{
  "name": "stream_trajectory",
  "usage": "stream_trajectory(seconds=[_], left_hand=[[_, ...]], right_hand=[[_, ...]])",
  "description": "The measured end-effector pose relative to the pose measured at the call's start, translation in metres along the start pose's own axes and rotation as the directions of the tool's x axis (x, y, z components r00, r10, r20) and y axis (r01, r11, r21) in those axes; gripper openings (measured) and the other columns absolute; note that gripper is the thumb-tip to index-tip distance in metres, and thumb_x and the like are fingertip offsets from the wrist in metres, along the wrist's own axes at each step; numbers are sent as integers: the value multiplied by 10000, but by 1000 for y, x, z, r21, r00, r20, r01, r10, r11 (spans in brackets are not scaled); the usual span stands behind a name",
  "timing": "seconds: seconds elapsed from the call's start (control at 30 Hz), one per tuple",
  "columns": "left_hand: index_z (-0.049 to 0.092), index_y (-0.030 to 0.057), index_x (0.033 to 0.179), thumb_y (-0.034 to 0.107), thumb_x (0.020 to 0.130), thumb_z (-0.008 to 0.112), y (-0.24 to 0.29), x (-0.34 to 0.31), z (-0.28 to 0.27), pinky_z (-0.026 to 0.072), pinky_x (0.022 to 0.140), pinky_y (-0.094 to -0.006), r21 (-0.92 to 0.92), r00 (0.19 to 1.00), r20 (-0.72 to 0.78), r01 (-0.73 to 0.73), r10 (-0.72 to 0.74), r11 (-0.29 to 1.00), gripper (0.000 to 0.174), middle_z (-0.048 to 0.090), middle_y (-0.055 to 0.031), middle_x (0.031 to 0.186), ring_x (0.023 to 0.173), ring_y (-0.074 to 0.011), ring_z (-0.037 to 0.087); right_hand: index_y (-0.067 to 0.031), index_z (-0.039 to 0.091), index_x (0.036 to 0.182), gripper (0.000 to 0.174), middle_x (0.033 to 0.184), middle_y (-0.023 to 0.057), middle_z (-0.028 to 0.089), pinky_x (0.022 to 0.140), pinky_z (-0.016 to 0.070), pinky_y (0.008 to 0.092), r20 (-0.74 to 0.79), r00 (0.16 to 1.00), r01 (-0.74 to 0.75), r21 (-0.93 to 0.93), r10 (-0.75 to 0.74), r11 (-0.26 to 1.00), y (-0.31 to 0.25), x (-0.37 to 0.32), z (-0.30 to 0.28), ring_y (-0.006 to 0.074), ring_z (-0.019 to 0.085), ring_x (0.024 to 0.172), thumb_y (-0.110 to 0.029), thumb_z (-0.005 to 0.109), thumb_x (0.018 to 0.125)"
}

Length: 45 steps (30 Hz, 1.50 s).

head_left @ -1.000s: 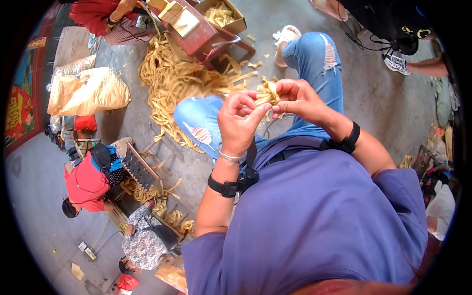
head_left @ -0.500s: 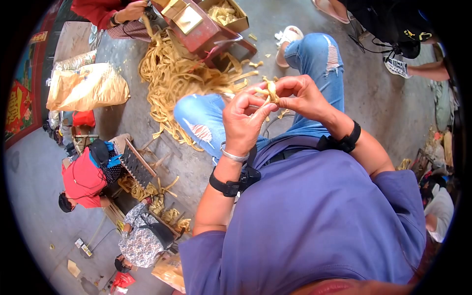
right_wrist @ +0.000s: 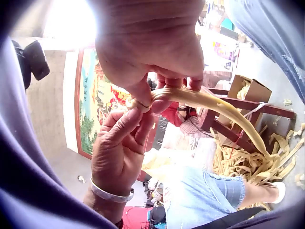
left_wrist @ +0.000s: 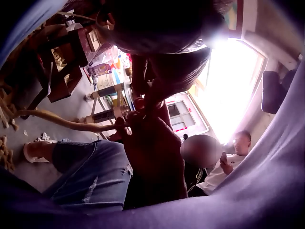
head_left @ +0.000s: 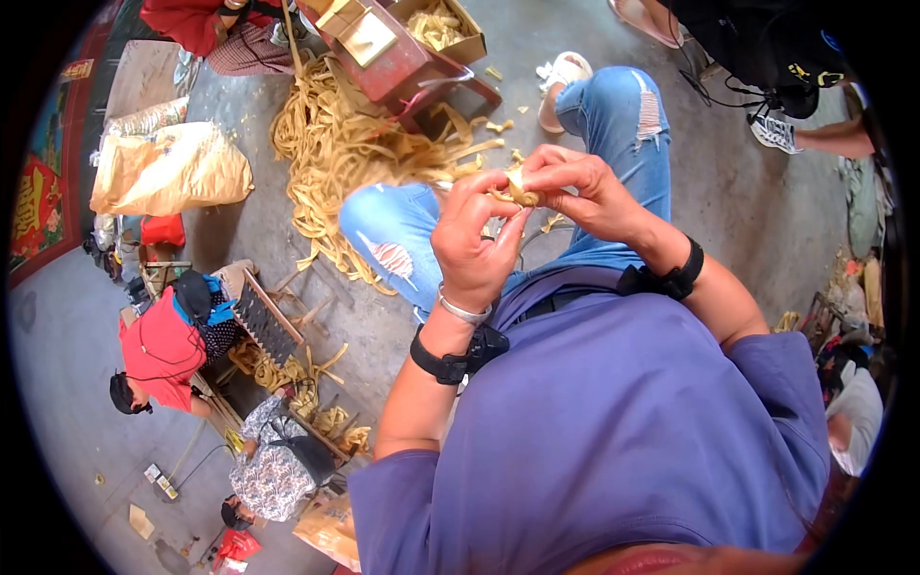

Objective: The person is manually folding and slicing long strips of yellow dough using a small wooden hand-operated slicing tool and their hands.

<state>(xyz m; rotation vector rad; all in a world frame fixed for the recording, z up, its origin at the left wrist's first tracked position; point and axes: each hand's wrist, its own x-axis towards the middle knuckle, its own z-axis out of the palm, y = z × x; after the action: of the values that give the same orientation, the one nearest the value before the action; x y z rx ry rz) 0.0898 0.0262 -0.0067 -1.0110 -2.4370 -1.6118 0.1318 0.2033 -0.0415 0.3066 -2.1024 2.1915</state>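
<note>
A yellowish pliable strip is bunched into a small twisted knot between both hands, above the knees. My left hand, with a bracelet at its wrist, pinches the knot's near side between thumb and fingers. From the other side my right hand pinches it too, the fingertips of both hands close together. In the right wrist view the strip curves from under the right hand down toward a pile, while the left thumb presses its folded end. The left wrist view is dark around the fingers; the strip trails off leftward.
A heap of strips lies on the floor beyond the left knee, beside a red wooden stand and an open box. A paper sack lies farther left. Other people sit or stand around.
The fingers have shifted around the knot, which now looks smaller and tighter between the fingertips. The right fingers have moved over its top. The knees stay in place.
</note>
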Motion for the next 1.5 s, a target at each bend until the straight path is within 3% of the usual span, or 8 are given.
stream_trajectory(seconds=[0.2, 0.3, 0.4, 0.83, 1.13, 1.37, 1.47, 1.5], left_hand=[[599, 18, 812, -84, 730, 731, 11, -9, 6, 505, 750, -249, -367, 929, -63, 318, -365, 874, 186, 632, -78, 952, 850, -126, 604], [604, 5, 833, -108, 742, 711, -3, -14, 0, 513, 771, -243, -327, 958, -65, 244, -280, 913, 179, 636, -78, 926, 865, -127, 611], [614, -1, 854, -117, 750, 698, -14, -18, -3, 515, 783, -251, -358, 980, -62, 154, -188, 921, 177, 649, -104, 944, 894, -146, 621], [608, 36, 763, -73, 690, 754, -5, -12, -1, 466, 874, -304, -508, 965, 37, 243, -261, 826, 196, 602, -123, 1066, 1019, -199, 574], [591, 43, 792, -105, 706, 703, -2, -1, -4, 457, 809, -268, -568, 971, 114, 237, -210, 788, 204, 570, -67, 941, 903, -155, 559], [625, 39, 875, -71, 713, 746, 15, 6, -3, 457, 787, -230, -626, 896, 118, 402, -428, 668, 230, 577, -51, 954, 883, -110, 555], [636, 28, 920, -46, 709, 768, -6, 3, 0, 477, 760, -221, -490, 960, 65, 267, -271, 829, 260, 581, -52, 973, 882, -107, 566], [617, 9, 872, -49, 761, 720, -2, 2, 0, 503, 577, -223, -550, 917, 73, 365, -392, 751, 163, 618, -86, 908, 708, -111, 599]], right_hand=[[-38, 657, 961, 183, 850, 20, 618, 700, 486, 278, -91, 994, -60, 31, 63, 998, -2, -4, -3, 128, 601, 811, 40, 627, 798], [-32, 651, 820, 103, 776, 21, 623, 607, 486, 300, -273, 947, -161, 57, 170, 985, -18, 3, 3, 141, 617, 677, -4, 704, 736], [-39, 656, 797, 97, 789, 55, 630, 598, 481, 292, -165, 986, -10, -292, -40, 956, -21, 4, -2, 165, 620, 670, -28, 719, 723], [-122, 649, 964, 232, 891, 57, 508, 769, 345, 324, 90, 991, 127, -480, -95, 868, -41, 9, -6, 224, 485, 861, -61, 658, 740], [-45, 565, 1028, 307, 851, 20, 582, 718, 476, 265, 52, 986, -162, 97, 157, 982, -40, 9, -1, 113, 568, 778, -7, 683, 747], [-34, 520, 1088, 343, 876, 11, 580, 724, 478, 258, 34, 982, -189, 142, 186, 972, -24, 7, 1, 81, 569, 823, 16, 658, 778], [-34, 525, 1144, 396, 870, 12, 587, 713, 475, 243, 25, 977, -210, 216, 210, 954, -22, 9, 2, 74, 575, 811, 23, 661, 777], [-33, 534, 1157, 405, 857, 11, 592, 701, 475, 238, 10, 978, -206, 219, 209, 954, -26, 11, 2, 73, 577, 800, 21, 666, 778]])
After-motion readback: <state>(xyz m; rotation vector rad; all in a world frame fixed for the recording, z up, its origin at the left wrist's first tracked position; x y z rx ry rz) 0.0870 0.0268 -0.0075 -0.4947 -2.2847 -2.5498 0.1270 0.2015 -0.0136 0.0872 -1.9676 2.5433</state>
